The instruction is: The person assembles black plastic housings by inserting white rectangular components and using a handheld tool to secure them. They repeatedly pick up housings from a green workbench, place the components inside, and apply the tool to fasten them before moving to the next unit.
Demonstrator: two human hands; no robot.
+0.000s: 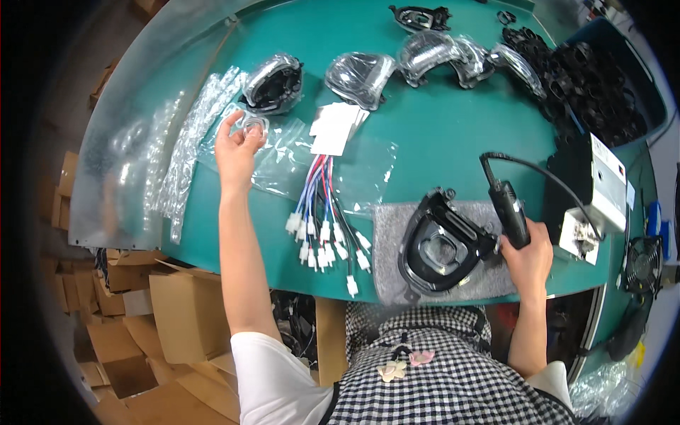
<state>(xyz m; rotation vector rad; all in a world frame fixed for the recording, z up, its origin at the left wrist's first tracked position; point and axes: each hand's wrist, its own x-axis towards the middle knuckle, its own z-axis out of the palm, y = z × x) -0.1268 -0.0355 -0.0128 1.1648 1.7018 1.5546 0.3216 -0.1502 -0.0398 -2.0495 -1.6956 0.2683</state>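
My left hand pinches a small clear round piece above the plastic bags at the left of the table. Closed around the lower end of a black corded tool, which looks like an electric screwdriver, is my right hand. The tool's tip is hidden. Beside that hand a black plastic housing with a clear round part in its middle lies on a grey cloth. Between my hands spreads a bundle of coloured wires with white connectors, topped by white cards.
Bagged headlight-like housings form a row along the back. Clear bags and bubble wrap lie left. At the right stand a white-fronted box, a small metal device and a bin of black parts. Cardboard boxes fill the lower left.
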